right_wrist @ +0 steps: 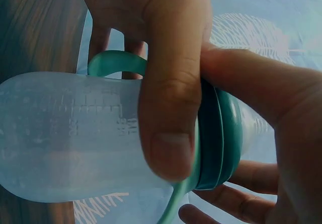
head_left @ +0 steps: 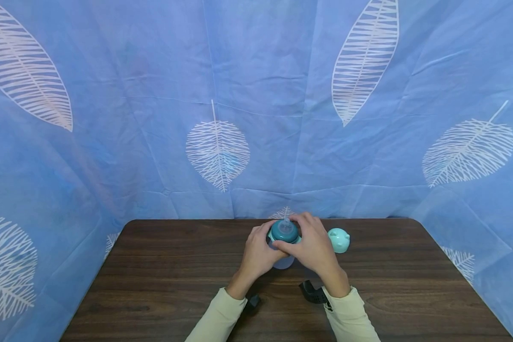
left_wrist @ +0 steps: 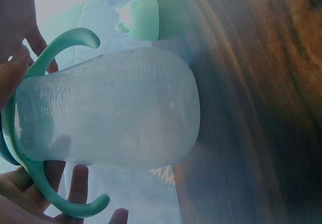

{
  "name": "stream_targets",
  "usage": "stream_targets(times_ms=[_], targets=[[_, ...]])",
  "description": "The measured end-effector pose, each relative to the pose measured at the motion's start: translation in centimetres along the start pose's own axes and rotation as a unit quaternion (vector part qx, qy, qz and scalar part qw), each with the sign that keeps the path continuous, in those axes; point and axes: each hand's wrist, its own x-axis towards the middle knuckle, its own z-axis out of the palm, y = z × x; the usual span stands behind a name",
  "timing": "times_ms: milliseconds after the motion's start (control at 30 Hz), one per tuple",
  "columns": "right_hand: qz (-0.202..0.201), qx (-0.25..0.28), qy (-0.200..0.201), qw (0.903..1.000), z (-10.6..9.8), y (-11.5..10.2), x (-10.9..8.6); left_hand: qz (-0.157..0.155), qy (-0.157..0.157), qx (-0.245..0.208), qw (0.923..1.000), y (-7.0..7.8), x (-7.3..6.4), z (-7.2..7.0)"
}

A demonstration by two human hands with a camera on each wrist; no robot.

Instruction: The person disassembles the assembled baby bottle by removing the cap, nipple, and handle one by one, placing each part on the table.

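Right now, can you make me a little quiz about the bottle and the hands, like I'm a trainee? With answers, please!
1. True or false: the left hand and right hand both hold the bottle.
2. How many handles show on it? A: one. B: two. C: three.
3. Fill in: the mint cap sits on the table, nearer the ___ hand.

Key: 1 true; 2 B; 3 right.

A dark wood-grain table (head_left: 175,266) stands before a blue cloth backdrop (head_left: 265,57) printed with white leaves (head_left: 365,61).
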Motion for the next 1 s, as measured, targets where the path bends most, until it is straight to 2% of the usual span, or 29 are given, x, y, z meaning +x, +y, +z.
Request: stream_targets(times_ms=[600, 1000], targets=[[-0.036, -0.007, 0.026, 0.999, 0.36, -0.1, 0.0, 0.037, -0.002, 0.014, 0.9992, -0.33, -0.03, 0.01], [-0.061, -0.006, 0.037, 0.9975, 0.34, -0.04, 0.08, 0.044, -0.013, 0.008, 0.9989, -0.09, 0.0, -0.17]])
